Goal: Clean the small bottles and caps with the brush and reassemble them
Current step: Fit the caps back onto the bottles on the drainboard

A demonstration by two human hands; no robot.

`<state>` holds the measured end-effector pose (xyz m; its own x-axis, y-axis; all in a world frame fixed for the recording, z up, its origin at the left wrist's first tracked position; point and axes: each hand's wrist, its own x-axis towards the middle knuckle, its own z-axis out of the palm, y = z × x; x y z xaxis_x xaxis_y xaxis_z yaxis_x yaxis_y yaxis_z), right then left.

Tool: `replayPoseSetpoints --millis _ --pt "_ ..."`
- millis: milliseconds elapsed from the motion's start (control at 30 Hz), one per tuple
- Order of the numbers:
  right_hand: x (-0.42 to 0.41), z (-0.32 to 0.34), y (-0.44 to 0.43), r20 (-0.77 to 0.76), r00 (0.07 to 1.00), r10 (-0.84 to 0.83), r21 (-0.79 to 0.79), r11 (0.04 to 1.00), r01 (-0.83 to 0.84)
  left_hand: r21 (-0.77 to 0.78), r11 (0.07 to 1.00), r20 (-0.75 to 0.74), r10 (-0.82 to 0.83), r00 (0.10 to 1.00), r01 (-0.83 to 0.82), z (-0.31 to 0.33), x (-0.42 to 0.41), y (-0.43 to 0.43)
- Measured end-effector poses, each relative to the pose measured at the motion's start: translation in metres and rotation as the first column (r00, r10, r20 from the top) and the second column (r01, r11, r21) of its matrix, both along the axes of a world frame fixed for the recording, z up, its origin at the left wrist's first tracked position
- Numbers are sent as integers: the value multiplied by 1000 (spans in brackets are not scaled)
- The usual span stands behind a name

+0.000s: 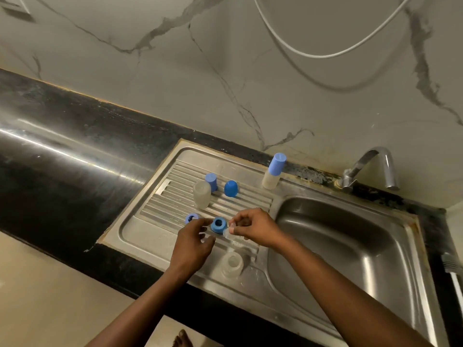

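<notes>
The small clear piece (pixel 228 233) pinched between thumb and forefinger of the right hand (pixel 253 227) is mostly covered by the fingertips and blurred, so what kind of part it is cannot be told; a grey ribbed object (pixel 449 265) with a white stem is cut off by the right edge beside the sink basin (pixel 350 246) and cannot be identified; at the bottom edge only the toes of a foot (pixel 183 339) show; the white hose (pixel 325 55) on the marble wall runs out of the top of the view. The left hand (pixel 193 242) hangs over the steel drainboard (pixel 150 236) with fingers loosely curved, its forefinger tip right at the blue ring cap (pixel 218 224), but whether it grips or merely nears that cap I cannot tell; the cap sits between the two hands, just beside the clear piece. A second blue ring cap (pixel 191 218) lies just left of the left fingers; an open clear bottle (pixel 232 265) stands near the front of the drainboard, below both hands. Farther back stand a clear bottle (pixel 202 194), a light blue cap (pixel 211 181) touching it behind, a darker blue cap (pixel 230 188) apart to the right, and a capped bottle (pixel 274 171) by the wall; the tap (pixel 370 169) rises over the basin; the black desk (pixel 62 159) stretches left.
</notes>
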<state>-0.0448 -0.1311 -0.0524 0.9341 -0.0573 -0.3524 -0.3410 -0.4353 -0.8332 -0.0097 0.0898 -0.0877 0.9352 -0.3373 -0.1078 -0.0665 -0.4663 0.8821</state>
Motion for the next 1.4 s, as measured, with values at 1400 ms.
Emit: replayPoseSetpoints --millis 1400 --pt "-38 43 -18 196 939 -283 208 948 242 -565 754 -737 -277 616 -337 68 5 -61"
